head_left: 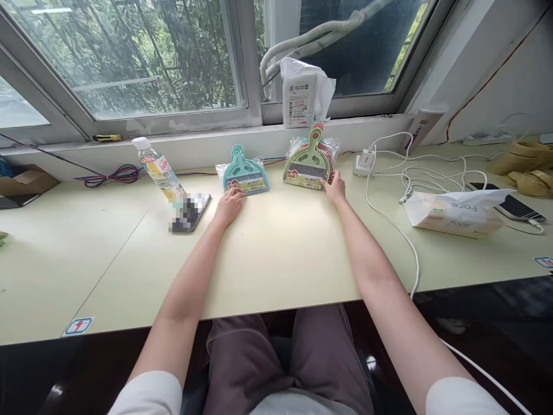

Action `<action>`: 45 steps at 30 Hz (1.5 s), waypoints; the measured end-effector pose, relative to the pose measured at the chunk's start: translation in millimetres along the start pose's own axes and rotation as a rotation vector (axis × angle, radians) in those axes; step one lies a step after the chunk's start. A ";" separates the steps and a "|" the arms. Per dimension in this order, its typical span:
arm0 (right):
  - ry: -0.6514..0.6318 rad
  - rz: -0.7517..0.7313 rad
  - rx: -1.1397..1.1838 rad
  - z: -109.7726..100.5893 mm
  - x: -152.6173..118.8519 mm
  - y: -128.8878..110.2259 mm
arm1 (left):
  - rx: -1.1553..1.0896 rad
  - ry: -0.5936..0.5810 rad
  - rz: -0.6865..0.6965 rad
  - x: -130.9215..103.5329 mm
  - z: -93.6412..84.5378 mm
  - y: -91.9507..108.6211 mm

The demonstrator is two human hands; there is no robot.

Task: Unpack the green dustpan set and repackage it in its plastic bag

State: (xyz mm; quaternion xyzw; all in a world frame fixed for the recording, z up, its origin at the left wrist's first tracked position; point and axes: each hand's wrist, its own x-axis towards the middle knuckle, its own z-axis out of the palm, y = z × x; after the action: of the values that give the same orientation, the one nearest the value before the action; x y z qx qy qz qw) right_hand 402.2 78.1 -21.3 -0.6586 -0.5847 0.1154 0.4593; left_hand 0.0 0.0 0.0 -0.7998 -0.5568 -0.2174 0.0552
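A blue dustpan-and-brush set [244, 173] in clear wrap lies toward the back of the table. My left hand [230, 206] is palm down at its lower left corner, fingers stretched out and touching its edge. To the right is a stack of wrapped dustpan-and-brush sets, a green dustpan-and-brush set [307, 163] on top and pinkish-red ones partly hidden beneath. My right hand [334, 187] pinches the stack's lower right corner, thumb at the front and fingers along the side. Both packs carry a printed label along the bottom.
Left of the packs are a drink bottle [159, 168] and a phone [190, 212]. A charger [365, 161], tangled white cables and a tissue pack [453, 213] occupy the right. A white package [300, 98] stands on the sill; bundled wires [113, 174] lie back left.
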 end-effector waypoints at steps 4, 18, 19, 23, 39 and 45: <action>0.064 0.086 0.086 -8.0 -3.5 0.2 | -0.020 -0.009 0.008 -1.0 -2.3 -1.3; -0.179 0.098 0.381 10.1 -120.4 -71.4 | -0.495 0.037 -0.114 -2.9 1.4 4.9; -0.193 0.094 0.402 10.9 -122.8 -75.4 | -0.557 0.032 -0.153 -4.8 -0.8 7.5; -0.203 0.103 0.444 8.4 -121.5 -81.3 | -0.927 0.035 -0.319 -17.9 -11.2 27.0; -0.267 -0.728 0.005 -7.0 -147.1 -112.1 | -1.581 -0.025 -0.579 -35.2 -14.3 90.9; -0.312 -0.951 -0.212 -7.8 -170.2 -137.3 | -1.615 -0.040 -0.516 -36.4 -10.5 100.9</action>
State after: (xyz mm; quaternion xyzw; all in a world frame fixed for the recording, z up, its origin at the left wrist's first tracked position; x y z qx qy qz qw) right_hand 267.1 -89.2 19.1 -0.3377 -0.8899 -0.0691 0.2989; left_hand 78.9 -72.8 10.1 -0.4455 -0.3965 -0.5399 -0.5940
